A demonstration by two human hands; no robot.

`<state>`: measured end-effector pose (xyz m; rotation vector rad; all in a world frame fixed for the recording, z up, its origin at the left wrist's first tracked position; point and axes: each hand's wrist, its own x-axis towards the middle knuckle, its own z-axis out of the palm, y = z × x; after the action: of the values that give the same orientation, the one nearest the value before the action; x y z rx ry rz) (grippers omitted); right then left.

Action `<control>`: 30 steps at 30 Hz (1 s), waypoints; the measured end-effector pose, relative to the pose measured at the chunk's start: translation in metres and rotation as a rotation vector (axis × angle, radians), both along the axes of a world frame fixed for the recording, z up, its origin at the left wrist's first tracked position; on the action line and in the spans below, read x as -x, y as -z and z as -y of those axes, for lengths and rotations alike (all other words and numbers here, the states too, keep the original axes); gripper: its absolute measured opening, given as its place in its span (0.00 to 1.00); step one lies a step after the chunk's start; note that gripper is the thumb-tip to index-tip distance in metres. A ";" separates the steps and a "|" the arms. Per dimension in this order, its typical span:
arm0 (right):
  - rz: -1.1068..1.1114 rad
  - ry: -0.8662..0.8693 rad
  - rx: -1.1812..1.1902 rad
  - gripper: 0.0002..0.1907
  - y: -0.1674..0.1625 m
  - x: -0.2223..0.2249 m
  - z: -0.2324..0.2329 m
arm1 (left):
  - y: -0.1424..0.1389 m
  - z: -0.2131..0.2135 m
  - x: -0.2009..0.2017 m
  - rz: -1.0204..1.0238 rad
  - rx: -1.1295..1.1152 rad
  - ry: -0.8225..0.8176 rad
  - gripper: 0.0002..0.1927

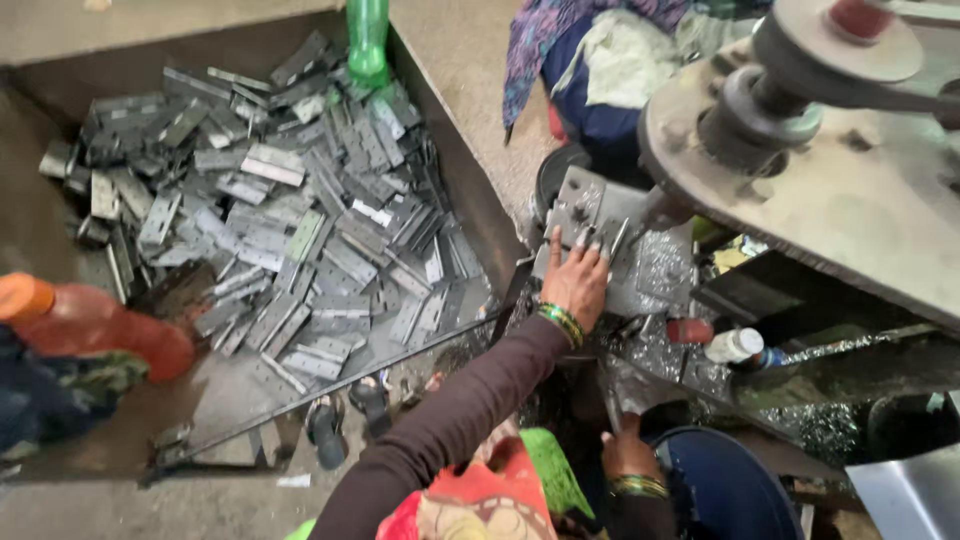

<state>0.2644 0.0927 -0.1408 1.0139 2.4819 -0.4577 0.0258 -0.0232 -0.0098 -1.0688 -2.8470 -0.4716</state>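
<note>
Head view: left hand [575, 283] lies flat, fingers spread, on a grey steel press block [612, 250], fingertips at small metal pieces on its top; nothing clasped. Right hand [626, 452], below it near a dark blue round tub [725, 490], is closed about a thin grey metal rod [611, 410]. Beyond the block, a large worn flywheel [820, 190]. Left of the hands, a sunken bin [455, 180] heaped with flat grey punched steel plates [290, 230]; a green plastic bottle [367, 40] at its far edge, an orange one [90, 325] nearer.
</note>
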 end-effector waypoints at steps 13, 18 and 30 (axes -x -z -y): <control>-0.054 0.037 -0.128 0.29 -0.038 0.000 0.022 | -0.011 -0.010 0.009 -0.112 0.083 -0.039 0.20; 0.065 -0.084 -0.130 0.24 -0.065 0.021 -0.024 | -0.010 -0.016 0.008 -0.071 0.070 0.002 0.14; -0.052 -0.086 -0.231 0.23 -0.139 0.025 0.020 | -0.011 -0.012 -0.004 -0.271 -0.018 -0.044 0.09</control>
<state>0.2396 0.0725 -0.0022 0.9855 2.6590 -0.1754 0.0298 -0.0111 0.0009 -0.9808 -2.6175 -0.3210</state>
